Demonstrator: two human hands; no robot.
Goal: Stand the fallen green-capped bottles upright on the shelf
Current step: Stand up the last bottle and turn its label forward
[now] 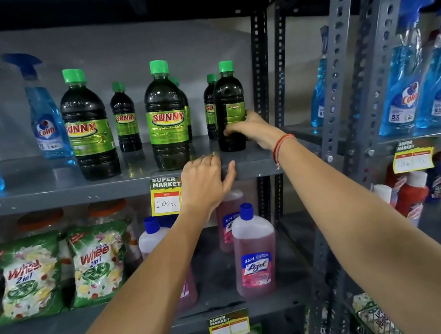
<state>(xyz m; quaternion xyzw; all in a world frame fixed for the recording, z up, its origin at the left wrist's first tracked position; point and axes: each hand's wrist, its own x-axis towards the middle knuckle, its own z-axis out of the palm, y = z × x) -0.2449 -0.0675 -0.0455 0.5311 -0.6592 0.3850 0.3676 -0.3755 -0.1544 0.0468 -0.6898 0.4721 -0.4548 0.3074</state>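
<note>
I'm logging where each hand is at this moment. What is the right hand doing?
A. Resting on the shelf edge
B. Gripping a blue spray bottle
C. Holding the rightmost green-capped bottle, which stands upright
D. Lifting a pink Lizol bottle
C: the right hand wraps the lower body of the rightmost bottle, which stands upright on the shelf; it is the left hand that rests on the shelf edge.

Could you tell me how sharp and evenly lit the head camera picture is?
Head view: wide-angle bending bows the shelf upright; the top is dark; the Colin spray bottle at left looks soft; the Sunny bottle label reads sharply; the shelf edge shows dull reflections.
</note>
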